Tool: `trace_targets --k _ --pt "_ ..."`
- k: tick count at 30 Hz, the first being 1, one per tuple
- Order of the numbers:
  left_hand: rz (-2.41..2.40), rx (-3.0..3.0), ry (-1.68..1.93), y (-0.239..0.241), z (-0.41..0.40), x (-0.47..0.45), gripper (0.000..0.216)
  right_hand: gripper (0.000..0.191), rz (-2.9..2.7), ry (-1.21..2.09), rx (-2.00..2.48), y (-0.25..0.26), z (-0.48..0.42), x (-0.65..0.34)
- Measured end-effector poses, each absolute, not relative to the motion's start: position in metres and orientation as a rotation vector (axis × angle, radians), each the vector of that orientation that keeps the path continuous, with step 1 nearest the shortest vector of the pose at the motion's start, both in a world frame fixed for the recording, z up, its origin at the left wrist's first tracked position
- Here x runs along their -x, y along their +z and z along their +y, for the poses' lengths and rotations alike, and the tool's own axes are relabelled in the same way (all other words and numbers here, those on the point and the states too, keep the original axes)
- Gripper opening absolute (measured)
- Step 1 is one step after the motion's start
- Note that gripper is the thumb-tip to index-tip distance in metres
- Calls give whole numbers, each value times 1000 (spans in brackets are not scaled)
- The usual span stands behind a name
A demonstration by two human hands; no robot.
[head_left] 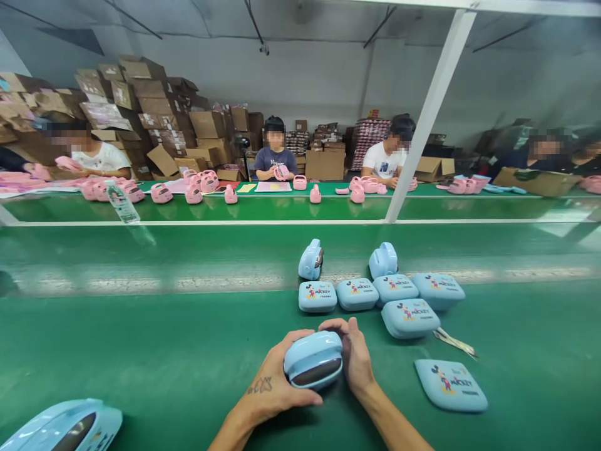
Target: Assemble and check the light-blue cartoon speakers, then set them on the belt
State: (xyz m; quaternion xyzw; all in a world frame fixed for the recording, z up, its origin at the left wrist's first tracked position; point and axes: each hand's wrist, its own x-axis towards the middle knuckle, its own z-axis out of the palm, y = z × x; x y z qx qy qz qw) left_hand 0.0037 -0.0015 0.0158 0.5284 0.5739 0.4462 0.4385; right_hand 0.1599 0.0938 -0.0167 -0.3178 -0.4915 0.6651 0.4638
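Observation:
My left hand (277, 376) is wrapped round the left side of a rounded light-blue plastic case (312, 356) with a dark oval panel facing me, thumb along its lower edge. Cupped against the case's right side is my right hand (357, 357), its fingers bent over the far edge and partly hidden. To the right lies a flat light-blue lid (451, 385) printed with a Mickey figure. Beyond it sits a printed blue case (410, 317) beside some thin pale strips (454, 342).
More printed blue cases (318, 296) form a row ahead, with two cases (310, 260) on their sides behind. Another blue case (70, 426) is at the lower left. Across the green belt (188, 250), people work with pink cases (162, 193); a bottle (123, 202) and a white post (429, 113) stand there.

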Motion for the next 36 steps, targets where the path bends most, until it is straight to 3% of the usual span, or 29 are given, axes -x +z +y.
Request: trace_targets --k 4,14,27,36 --pt "1398 -1253 1149 9 -3 2 116 72 -1211 1618 778 -17 92 -160" --pt "1594 -1254 1131 16 -4 -13 75 75 -1350 1478 834 -12 84 -153" --pt "1516 -1170 1209 17 -4 -19 68 67 -1340 1490 863 -18 83 -153" --pt "915 -562 1513 22 -15 -7 84 81 -1525 1743 309 9 77 -170"
